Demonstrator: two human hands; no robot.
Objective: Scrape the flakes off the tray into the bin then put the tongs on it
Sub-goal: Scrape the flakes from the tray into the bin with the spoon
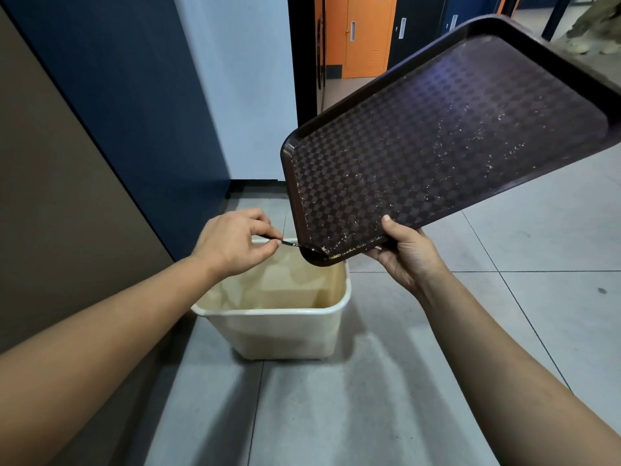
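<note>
The dark checkered tray tilted steeply, its low corner over the cream bin. Pale flakes clung near that corner. Thin tongs touched it.

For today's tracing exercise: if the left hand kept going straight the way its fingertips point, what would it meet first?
Most likely the tray: the left hand pinches thin tongs whose tip already sits at the tray's lowest corner, above the bin. Depth is uncertain.

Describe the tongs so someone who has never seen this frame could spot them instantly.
Start at the cream bin on the grey floor, under the low corner of the tilted dark checkered tray. Above the bin's far rim, the left hand pinches a thin dark metal tool, the tongs, its tip at that tray corner. It is the only slim metal thing there; most is hidden by fingers.
</note>
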